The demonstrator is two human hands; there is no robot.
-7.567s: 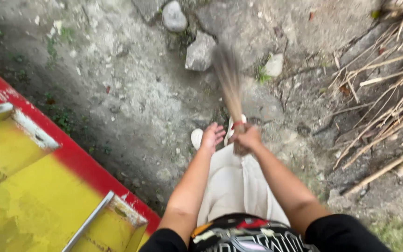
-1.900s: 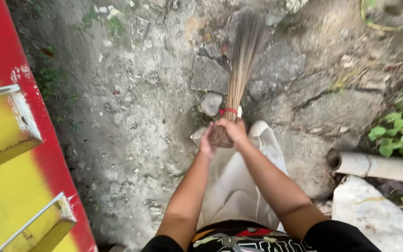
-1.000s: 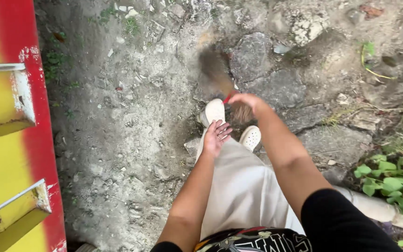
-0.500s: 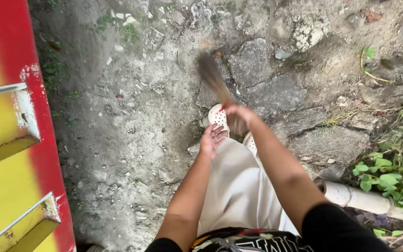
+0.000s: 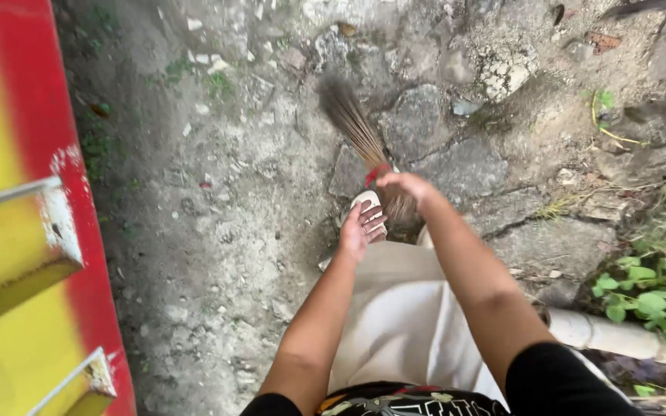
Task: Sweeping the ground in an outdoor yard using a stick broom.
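— Broom point(image 5: 352, 127) is swinging out left now, right hand point(image 5: 404, 186) clenching its bound end; a second ago the bristles were sitting closer in by the shoe point(image 5: 369, 206).
— And the left hand point(image 5: 358, 226)?
— Hanging beside it, fingers spread, holding nothing.
— Room?
— Bare ground point(image 5: 217, 231) is lying open ahead; the red-and-yellow structure point(image 5: 32, 231) is crowding the left, pipe point(image 5: 618, 335) and weeds point(image 5: 657, 285) the right.

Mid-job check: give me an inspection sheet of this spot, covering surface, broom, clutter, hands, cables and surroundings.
Surface: cracked stony ground, dusty.
Job's things: stick broom, red band, bristles on the ground.
Clutter: loose stones, small chips, a few leaves.
Hands: right hand grips the broom's top; left hand open, holding nothing.
Cables: nothing seen.
Surroundings: red and yellow structure on the left; pale pipe and green plants on the right.
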